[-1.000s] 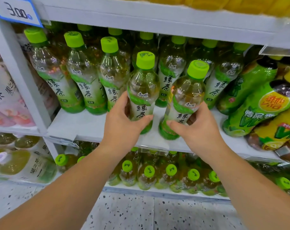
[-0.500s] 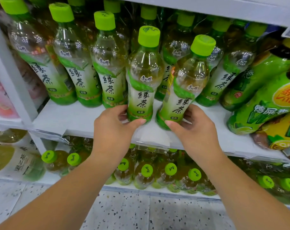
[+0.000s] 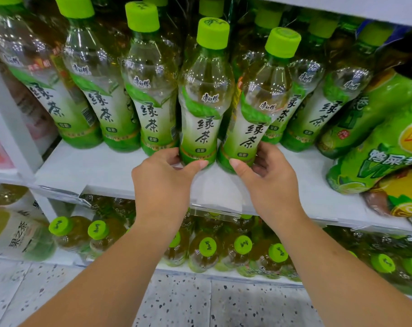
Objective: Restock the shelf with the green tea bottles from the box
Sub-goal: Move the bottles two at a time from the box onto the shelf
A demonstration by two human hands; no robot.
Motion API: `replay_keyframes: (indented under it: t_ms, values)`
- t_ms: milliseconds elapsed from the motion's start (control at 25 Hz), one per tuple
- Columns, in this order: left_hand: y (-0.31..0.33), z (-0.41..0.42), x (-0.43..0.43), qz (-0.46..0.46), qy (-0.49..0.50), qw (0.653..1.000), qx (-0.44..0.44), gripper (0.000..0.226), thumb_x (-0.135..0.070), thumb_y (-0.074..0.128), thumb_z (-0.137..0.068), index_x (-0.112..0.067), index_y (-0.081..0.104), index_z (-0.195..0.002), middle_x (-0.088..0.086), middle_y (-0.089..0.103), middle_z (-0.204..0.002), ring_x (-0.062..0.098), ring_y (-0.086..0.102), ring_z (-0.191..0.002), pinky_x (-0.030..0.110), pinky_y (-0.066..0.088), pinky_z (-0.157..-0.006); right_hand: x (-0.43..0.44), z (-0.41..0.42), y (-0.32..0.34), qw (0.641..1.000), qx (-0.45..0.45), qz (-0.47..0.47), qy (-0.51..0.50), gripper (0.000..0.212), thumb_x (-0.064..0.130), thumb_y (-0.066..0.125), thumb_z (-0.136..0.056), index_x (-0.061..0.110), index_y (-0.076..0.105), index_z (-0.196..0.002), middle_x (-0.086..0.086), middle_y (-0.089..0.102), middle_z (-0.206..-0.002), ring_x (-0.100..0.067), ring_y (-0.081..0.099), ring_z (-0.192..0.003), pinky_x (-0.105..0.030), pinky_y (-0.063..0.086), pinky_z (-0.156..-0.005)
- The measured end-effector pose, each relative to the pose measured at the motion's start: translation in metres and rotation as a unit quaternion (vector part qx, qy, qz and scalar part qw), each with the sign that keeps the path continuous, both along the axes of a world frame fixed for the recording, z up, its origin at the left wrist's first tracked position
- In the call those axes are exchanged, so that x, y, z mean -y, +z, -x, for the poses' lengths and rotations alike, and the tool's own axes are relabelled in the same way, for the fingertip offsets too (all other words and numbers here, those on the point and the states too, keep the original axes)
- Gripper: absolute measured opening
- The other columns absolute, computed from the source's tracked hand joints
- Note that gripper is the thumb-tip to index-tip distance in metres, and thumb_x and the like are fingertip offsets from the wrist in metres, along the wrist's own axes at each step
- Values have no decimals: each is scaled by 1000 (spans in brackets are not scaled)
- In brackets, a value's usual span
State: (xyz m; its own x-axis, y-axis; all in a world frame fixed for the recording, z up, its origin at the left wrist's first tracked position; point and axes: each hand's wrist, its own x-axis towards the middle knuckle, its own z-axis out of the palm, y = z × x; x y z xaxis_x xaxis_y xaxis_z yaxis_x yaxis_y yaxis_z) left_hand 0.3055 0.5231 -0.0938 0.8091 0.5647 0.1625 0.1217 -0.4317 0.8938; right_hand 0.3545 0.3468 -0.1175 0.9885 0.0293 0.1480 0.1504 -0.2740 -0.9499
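On the white shelf (image 3: 106,168), two green tea bottles have been pushed further back than a second ago and now stand almost level with the front row (image 3: 150,95). The left bottle (image 3: 205,102) is held at its base in the grip of the left hand (image 3: 162,180), and the slightly tilted right bottle (image 3: 259,109) in that of the right hand (image 3: 268,178). Placement is judged nearly complete. Below, a lower shelf (image 3: 224,273) of capped bottles and a speckled floor (image 3: 200,303) are seen.

You have bare shelf board (image 3: 87,168) along the front edge — room to slide in low. Behind it the green tea bottles (image 3: 150,102) stand shoulder to shoulder; large green-labelled bottles (image 3: 374,147) crowd the right, and a white divider (image 3: 9,128) walls the left.
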Motion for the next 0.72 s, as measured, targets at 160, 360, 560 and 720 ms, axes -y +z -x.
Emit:
replay_keyframes:
  t_ms: [160, 360, 560, 720]
  values:
    - [-6, -6, -1, -18, 17, 1000, -2, 36, -53, 85, -70, -25, 75, -91, -25, 64, -74, -10, 60, -73, 0, 38, -63, -3, -1, 1, 1000, 2, -4, -17, 64, 46, 79, -75, 23, 62, -132, 10, 71, -122, -9, 66, -112, -38, 52, -101]
    - [-1, -7, -1, -19, 16, 1000, -11, 39, -50, 86, -69, -40, 51, -55, -25, 57, -53, -12, 58, -78, -3, 38, -62, -7, 0, 5, 999, -9, 12, -30, 69, 58, 74, -69, 28, 65, -130, 16, 72, -116, -8, 67, -108, -37, 53, -99]
    - [-3, -7, -4, -6, -3, 1000, -16, 41, -52, 83, -73, -41, 50, -50, -32, 62, -64, 3, 59, -74, 5, 42, -66, -9, 2, 7, 999, -1, 35, -38, 66, 61, 72, -71, 29, 66, -128, 20, 72, -113, -3, 67, -106, -34, 53, -99]
    - [-7, -8, -6, -11, -12, 1000, -15, 37, -52, 80, -75, -30, 60, -53, -20, 64, -66, 5, 55, -63, 9, 40, -57, -10, 2, 8, 999, -4, 29, -41, 67, 59, 73, -70, 28, 67, -129, 19, 73, -112, -2, 68, -105, -33, 53, -99]
